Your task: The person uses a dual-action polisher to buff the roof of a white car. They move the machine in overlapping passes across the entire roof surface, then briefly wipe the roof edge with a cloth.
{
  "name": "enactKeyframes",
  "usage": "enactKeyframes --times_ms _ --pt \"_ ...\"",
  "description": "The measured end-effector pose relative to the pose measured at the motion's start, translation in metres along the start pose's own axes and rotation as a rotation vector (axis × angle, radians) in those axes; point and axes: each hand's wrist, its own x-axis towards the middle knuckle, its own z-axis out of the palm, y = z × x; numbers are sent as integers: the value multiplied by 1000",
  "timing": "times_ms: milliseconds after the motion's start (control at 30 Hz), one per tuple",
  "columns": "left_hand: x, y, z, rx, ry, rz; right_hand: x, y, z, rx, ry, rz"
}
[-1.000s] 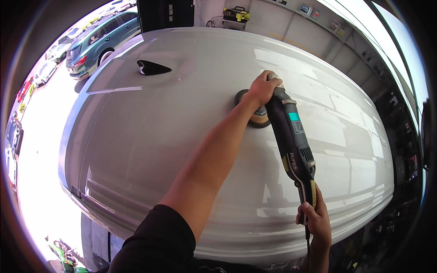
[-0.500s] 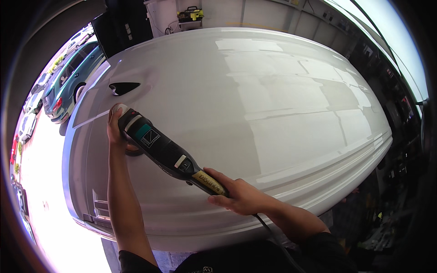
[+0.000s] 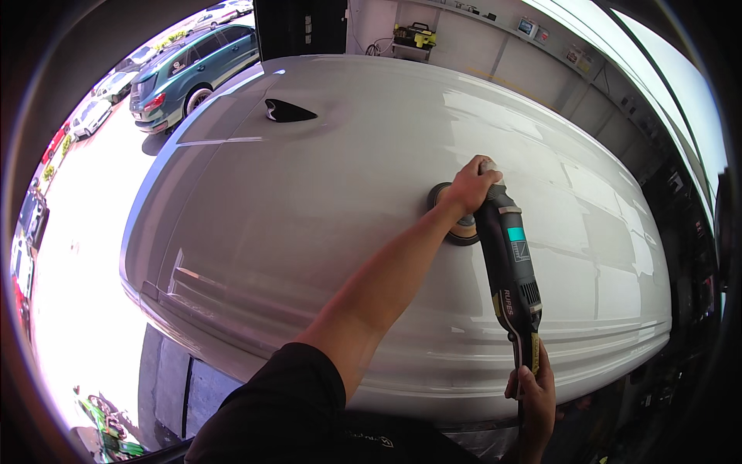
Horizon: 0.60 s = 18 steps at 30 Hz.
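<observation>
A long black polisher lies across the white car roof, its round pad against the paint. My left hand is wrapped round the polisher's head at the far end. Down at the near end, my right hand grips the rear handle, where a cord runs off below. Part of the pad is hidden behind my left hand and the tool's head. A black shark-fin antenna stands on the roof, to the far left of the polisher.
Outside at left, a teal car is parked among several others. A yellow-and-black machine rests on a stand by the back wall, near a black panel. A shelf with small items runs along the far right wall. Something green shows at lower left.
The polisher has swept from the roof's left side over to the right of its middle, both hands still on it. It has turned to point more directly away from me. My view has shifted too.
</observation>
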Motion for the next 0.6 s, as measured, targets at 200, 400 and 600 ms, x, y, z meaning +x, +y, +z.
enactKeyframes --times_ms 200,400,600 --pt "15 0 29 53 -61 -59 6 5 -5 -56 118 -12" --pt "23 1 -95 -22 100 18 60 -20 50 -195 -197 -30" --pt "-12 11 -283 -196 358 43 100 -55 170 -299 -522 -18"
